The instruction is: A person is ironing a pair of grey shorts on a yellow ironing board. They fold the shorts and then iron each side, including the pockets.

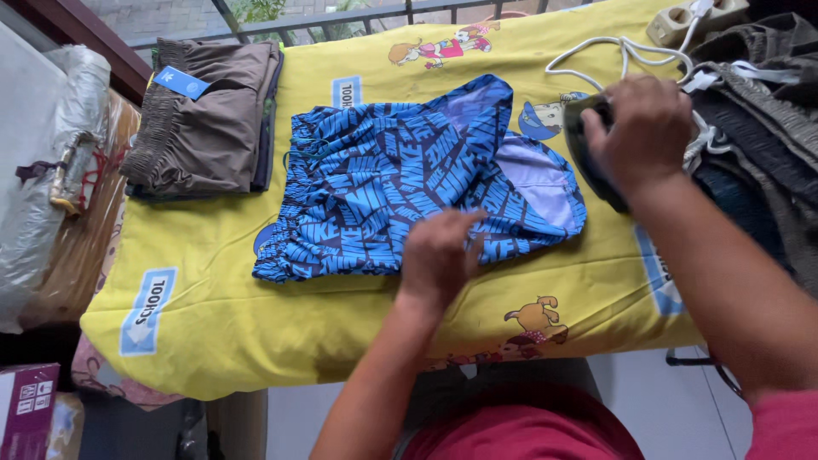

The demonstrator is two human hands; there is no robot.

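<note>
Lying on a table draped in a yellow cloth (213, 341), blue patterned shorts (383, 187) are pressed under the left hand (439, 255), fingers curled on the fabric. The right hand (643, 128) is clamped on a dark iron (588, 153) beside them. Folded brown shorts (209, 119) sit further left.

- Soft, even daylight, bright without harshness; it seems to come from the railing side beyond the table's (213, 341) far edge.
- Shadows are faint, and deepest below the table's near edge.
- Mild glare on the plastic-wrapped bundle (38, 170) off the left edge.
- The left hand (439, 255) shows slight motion blur; the cloth stays sharp.
- Wide-angle bending near the corners.
</note>
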